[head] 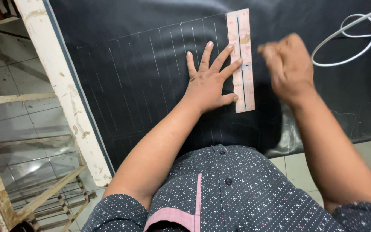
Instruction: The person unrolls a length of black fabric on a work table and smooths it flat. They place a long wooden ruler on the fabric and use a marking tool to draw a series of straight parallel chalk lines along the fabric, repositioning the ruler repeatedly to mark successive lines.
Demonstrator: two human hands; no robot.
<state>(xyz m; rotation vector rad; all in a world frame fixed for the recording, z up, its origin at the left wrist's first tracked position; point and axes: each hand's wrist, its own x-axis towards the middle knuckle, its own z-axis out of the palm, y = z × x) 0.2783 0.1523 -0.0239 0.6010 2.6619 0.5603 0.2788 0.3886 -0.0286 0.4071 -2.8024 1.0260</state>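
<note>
Black cloth (142, 56) covers the bench (65, 90), marked with rows of pale chalk lines. On it lies a long pale slotted ruler (241, 60), running away from the person. The left hand (209, 81) lies flat, fingers spread, fingertips and thumb pressing the ruler's left edge. The right hand (287, 68), blurred, is curled into a fist just right of the ruler; whether it pinches anything, I cannot tell. A white cord (344, 43) loops at far right.

No packages, labels, signs or screens are in view.
</note>
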